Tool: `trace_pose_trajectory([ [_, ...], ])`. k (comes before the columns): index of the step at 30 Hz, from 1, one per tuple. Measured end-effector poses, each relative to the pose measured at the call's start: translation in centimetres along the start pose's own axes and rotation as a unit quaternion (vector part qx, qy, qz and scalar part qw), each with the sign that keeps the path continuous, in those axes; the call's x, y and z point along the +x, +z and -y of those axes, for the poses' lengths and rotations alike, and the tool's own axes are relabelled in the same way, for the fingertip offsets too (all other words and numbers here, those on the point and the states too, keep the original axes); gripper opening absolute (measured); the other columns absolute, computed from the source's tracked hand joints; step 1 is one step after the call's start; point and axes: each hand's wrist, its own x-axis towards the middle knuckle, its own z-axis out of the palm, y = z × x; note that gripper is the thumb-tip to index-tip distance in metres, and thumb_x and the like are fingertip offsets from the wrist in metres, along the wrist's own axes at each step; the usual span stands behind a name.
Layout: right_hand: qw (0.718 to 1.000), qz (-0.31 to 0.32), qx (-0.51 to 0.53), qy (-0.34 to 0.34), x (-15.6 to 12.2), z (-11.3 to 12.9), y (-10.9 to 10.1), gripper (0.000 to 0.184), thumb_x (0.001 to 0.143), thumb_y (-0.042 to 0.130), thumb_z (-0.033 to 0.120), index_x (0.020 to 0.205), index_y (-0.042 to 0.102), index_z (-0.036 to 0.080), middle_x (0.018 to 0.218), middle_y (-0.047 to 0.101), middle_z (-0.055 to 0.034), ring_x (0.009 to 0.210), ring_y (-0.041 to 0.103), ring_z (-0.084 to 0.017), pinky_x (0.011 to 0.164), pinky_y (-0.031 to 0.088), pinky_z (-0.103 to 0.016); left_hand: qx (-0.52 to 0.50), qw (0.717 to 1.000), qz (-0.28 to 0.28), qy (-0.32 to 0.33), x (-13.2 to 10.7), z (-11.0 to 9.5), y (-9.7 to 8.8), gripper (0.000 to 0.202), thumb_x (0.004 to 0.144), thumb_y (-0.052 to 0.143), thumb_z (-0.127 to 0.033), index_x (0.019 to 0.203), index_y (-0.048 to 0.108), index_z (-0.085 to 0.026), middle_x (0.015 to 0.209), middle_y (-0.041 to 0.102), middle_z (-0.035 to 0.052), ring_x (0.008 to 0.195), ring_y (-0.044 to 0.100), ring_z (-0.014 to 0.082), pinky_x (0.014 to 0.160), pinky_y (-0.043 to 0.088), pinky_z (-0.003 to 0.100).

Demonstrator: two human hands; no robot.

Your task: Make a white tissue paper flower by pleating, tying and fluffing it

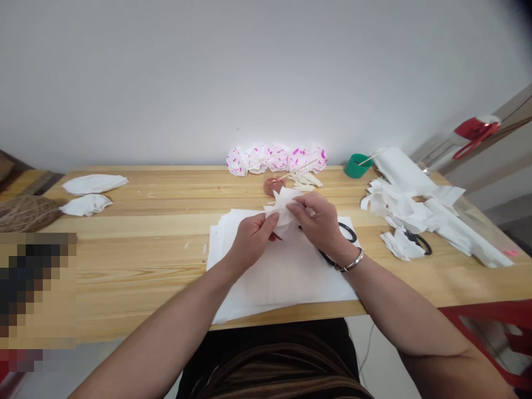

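Between my two hands is a piece of thin white paper (284,206) with pointed, petal-like edges. My left hand (253,235) pinches its left side between thumb and fingers. On the other side, my right hand (316,217) grips the paper's right edge with thumb and forefinger. Both hands are just above a stack of white paper sheets (282,277). Partly under my right hand lie black-handled scissors (348,233), their blades mostly hidden by the hands.
White flowers with pink specks (276,158) line the wall. Before them are a small reddish dish (274,186) with a stick and pale strips (306,180). A green cup (358,166) and crumpled white paper (399,205) lie right; folded white pieces (95,183) and twine (27,214) left.
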Motion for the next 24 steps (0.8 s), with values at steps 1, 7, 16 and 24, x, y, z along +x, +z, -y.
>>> trace_pose_trajectory([
  [1,0.999,-0.019,0.005,0.029,0.09,-0.02,-0.07,0.017,0.083,0.055,0.030,0.070,0.061,0.020,0.065,0.059,-0.0007,0.067,0.051,-0.015,0.065,0.040,-0.030,-0.008,1.000,0.001,-0.003,0.00,-0.04,0.00,0.041,0.081,0.053,-0.052,0.066,0.063,-0.015,0.058,0.062,0.0021,0.058,0.057,0.0139,0.060,0.045,0.026],
  [7,0.988,-0.062,0.052,0.132,0.47,0.07,-0.42,0.017,0.081,0.056,0.031,0.071,0.062,0.018,0.064,0.059,0.0013,0.060,0.051,-0.012,0.059,0.040,-0.025,-0.048,0.999,0.001,-0.010,0.04,-0.15,-0.04,0.041,0.081,0.053,-0.051,0.067,0.063,-0.015,0.059,0.063,0.0037,0.060,0.059,0.0153,0.061,0.047,0.027],
  [16,0.989,-0.023,0.088,0.121,-0.10,0.40,0.02,0.019,0.083,0.054,0.035,0.075,0.060,0.018,0.065,0.058,0.0013,0.060,0.050,-0.011,0.060,0.042,-0.025,-0.016,0.999,-0.007,-0.043,0.00,0.36,0.21,0.035,0.065,0.071,-0.048,0.078,0.070,-0.015,0.068,0.066,0.0035,0.062,0.056,0.0157,0.055,0.043,0.026],
  [24,0.998,0.016,0.038,0.040,-0.06,0.63,-0.20,0.025,0.076,0.064,0.042,0.067,0.058,0.019,0.068,0.057,-0.0006,0.068,0.051,-0.014,0.066,0.042,-0.029,0.019,0.999,0.024,0.010,-0.38,0.39,0.46,0.026,0.069,0.068,-0.041,0.080,0.071,-0.017,0.071,0.066,0.0020,0.069,0.059,0.0189,0.057,0.043,0.026],
])
